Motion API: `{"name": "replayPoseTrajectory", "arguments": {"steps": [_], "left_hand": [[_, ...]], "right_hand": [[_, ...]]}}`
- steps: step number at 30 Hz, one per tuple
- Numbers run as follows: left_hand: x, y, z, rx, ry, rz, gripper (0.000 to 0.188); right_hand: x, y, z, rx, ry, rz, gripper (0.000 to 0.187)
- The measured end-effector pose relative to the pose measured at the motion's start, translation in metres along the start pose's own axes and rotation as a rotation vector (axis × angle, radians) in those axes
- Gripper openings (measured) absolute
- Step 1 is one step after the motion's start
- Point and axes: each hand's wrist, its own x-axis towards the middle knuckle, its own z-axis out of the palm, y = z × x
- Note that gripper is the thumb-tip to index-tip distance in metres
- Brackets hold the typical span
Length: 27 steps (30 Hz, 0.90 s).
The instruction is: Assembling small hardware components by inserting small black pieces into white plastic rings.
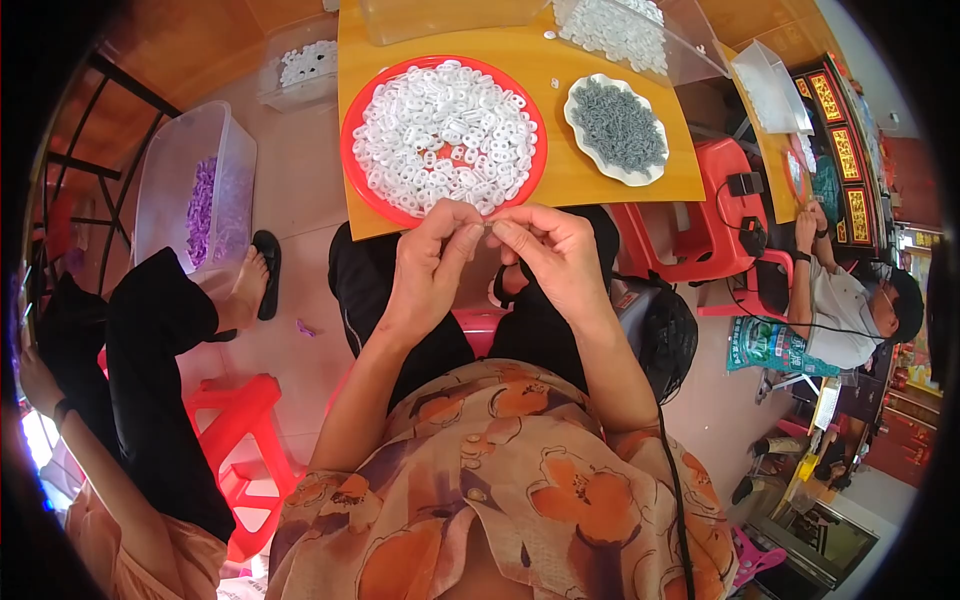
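Observation:
Both hands meet just in front of the table's near edge, fingertips pinched together. My left hand point(437, 265) and my right hand point(553, 255) are closed on something tiny between the thumbs and forefingers, too small to name. Right beyond them lies a round red tray point(350, 150), its rim close to my fingertips. It is heaped with small white oval plastic pieces point(450, 110) that have holes in them. To the right of it, a white scalloped plate point(640, 177) bears a pile of small grey pieces point(615, 125).
A clear bin of purple pieces point(203, 210) stands on the floor at left, near a seated person's leg. Clear boxes with white pieces point(615, 35) sit at the table's far side. Red stools point(690, 215) flank me, and another person point(845, 300) works at right.

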Motion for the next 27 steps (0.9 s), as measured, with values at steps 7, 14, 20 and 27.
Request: {"name": "replayPoseTrajectory", "arguments": {"steps": [7,14,20,27], "left_hand": [[-0.001,0.000,-0.005,-0.035,-0.017,-0.059,0.007],[0.001,-0.011,-0.011,-0.729,-0.201,-0.479,0.010],[0.001,-0.001,-0.003,-0.144,-0.053,-0.138,0.008],[0.001,0.003,0.003,0.068,0.014,-0.058,0.006]], "right_hand": [[0.003,0.012,-0.001,-0.072,0.014,-0.101,0.011],[0.006,0.012,0.005,-0.664,0.182,-0.807,0.013],[0.003,0.012,-0.005,-0.303,0.018,-0.284,0.012],[0.002,0.006,-0.005,-0.172,-0.027,-0.125,0.015]]}}
